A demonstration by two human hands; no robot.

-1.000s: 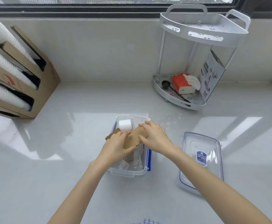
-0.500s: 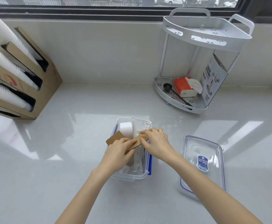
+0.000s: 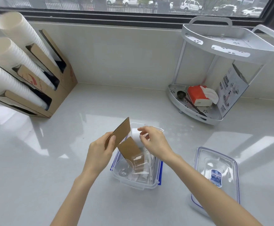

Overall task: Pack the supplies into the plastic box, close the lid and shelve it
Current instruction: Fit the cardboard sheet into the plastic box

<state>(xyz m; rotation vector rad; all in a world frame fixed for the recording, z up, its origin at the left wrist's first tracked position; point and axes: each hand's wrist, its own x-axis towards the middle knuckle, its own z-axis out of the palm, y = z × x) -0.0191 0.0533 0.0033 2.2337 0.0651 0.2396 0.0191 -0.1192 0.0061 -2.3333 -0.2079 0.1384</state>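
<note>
A clear plastic box (image 3: 133, 184) with blue clips stands open on the white counter. Inside lie a clear cup (image 3: 124, 168), clear packets, a white block (image 3: 136, 133) and a brown cardboard sleeve (image 3: 129, 148) that leans upright. My left hand (image 3: 100, 152) holds a second brown cardboard sleeve (image 3: 121, 132) tilted above the box's left rim. Over the box's far end my right hand (image 3: 154, 142) hovers, its fingers curled near the white block and holding nothing I can see. The clear lid (image 3: 214, 178) with a blue label lies flat to the right.
A white two-tier corner shelf (image 3: 230, 46) stands at the back right; its lower tier holds a red tissue pack (image 3: 196, 95), a black scoop and a printed bag. A cardboard dispenser (image 3: 51, 98) with stacks of white paper cups sits at the back left.
Both hands pressed the cardboard sleeves down over the box before. Now my left hand has lifted one sleeve up and left, and my right hand has let go and risen.
</note>
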